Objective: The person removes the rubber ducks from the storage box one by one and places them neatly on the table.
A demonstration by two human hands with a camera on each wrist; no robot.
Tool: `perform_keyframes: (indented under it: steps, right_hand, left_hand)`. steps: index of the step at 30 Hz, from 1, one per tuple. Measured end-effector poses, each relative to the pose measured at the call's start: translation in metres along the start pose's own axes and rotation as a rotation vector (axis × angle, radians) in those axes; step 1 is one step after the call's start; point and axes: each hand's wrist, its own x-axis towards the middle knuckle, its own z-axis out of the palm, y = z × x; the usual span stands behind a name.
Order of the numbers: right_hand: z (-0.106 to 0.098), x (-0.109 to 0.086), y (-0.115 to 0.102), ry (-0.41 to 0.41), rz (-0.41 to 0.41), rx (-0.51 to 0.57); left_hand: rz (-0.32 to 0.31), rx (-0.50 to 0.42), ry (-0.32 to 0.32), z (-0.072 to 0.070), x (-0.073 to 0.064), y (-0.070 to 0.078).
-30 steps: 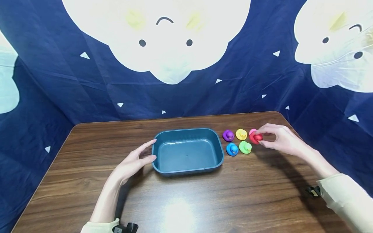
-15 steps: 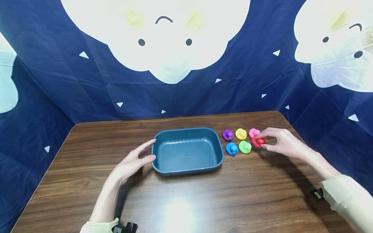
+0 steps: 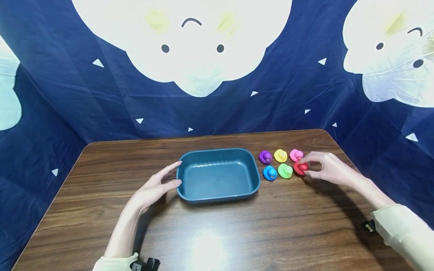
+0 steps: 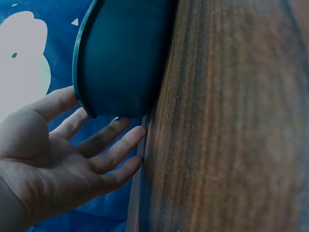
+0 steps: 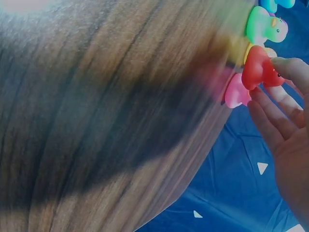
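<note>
My right hand (image 3: 329, 168) pinches a red rubber duck (image 3: 300, 169) between thumb and fingers, at the right end of the nearer duck row. Just behind it sits a pink duck (image 3: 295, 154), and a light green duck (image 3: 285, 171) is on its left. In the right wrist view the thumb lies against the head of the red duck (image 5: 258, 67). My left hand (image 3: 152, 191) touches the left rim of a dark teal plastic bin (image 3: 217, 198) with its fingertips. The left wrist view shows those fingers spread and fairly straight by the bin wall (image 4: 125, 58).
A purple duck (image 3: 265, 157) and a yellow duck (image 3: 280, 156) share the back row with the pink one. Beside the bin's right wall sits a blue duck (image 3: 269, 173). A blue cloth (image 3: 230, 113) with cloud faces hangs behind the wooden table (image 3: 257, 233).
My right hand has brought the red duck from over the pink one toward the front, beside the green duck, so the pink duck now shows. My left hand has stayed at the bin.
</note>
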Motion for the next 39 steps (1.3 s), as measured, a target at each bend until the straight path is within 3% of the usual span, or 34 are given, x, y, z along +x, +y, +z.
perform_keyframes:
  steps: [11, 33, 39]
  right_hand:
    - [0.007, -0.002, 0.006, -0.030, 0.039, 0.074]
    - [0.011, -0.007, 0.013, -0.006, 0.044, 0.072]
    - [0.011, -0.006, 0.012, 0.003, 0.086, 0.090]
  left_hand:
    - [-0.021, 0.007, 0.008, -0.001, 0.000, -0.001]
    - [-0.020, 0.014, 0.001, 0.001, 0.001, -0.001]
    - [-0.014, 0.022, 0.010, -0.001, -0.001, -0.002]
